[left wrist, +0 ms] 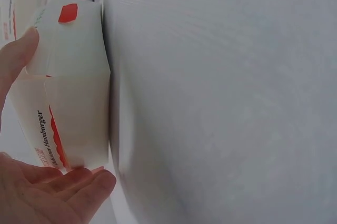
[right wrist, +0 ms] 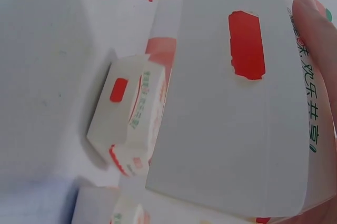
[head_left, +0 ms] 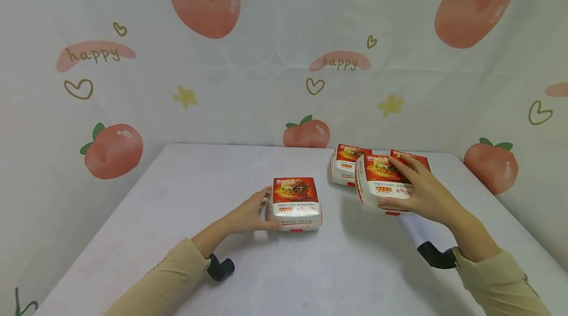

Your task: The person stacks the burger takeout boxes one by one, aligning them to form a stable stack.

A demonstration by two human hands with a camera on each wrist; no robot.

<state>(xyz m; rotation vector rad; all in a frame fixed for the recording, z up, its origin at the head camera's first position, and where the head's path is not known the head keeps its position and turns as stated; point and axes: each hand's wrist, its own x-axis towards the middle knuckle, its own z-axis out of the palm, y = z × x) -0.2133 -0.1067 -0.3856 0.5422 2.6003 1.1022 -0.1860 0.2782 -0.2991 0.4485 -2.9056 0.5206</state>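
Note:
A burger box (head_left: pixel 295 205) with a red picture top and white sides sits on the table at the middle. My left hand (head_left: pixel 250 212) grips it from its left side, the thumb at the front and the fingers curled toward the back, as the left wrist view also shows. At the right, my right hand (head_left: pixel 414 188) holds a second burger box (head_left: pixel 377 183), tilted and raised over the table. The right wrist view shows this box's white underside or side with a red patch (right wrist: pixel 246 45) close up. The far part of the right hand's grip is hidden behind it.
Two more burger boxes stand at the back right, one (head_left: pixel 341 173) left of the raised box and one (head_left: pixel 419 158) partly behind the right hand. The white table (head_left: pixel 222 168) meets a fruit-printed curtain (head_left: pixel 257 104). Black mounts (head_left: pixel 221 267) sit at the wrists.

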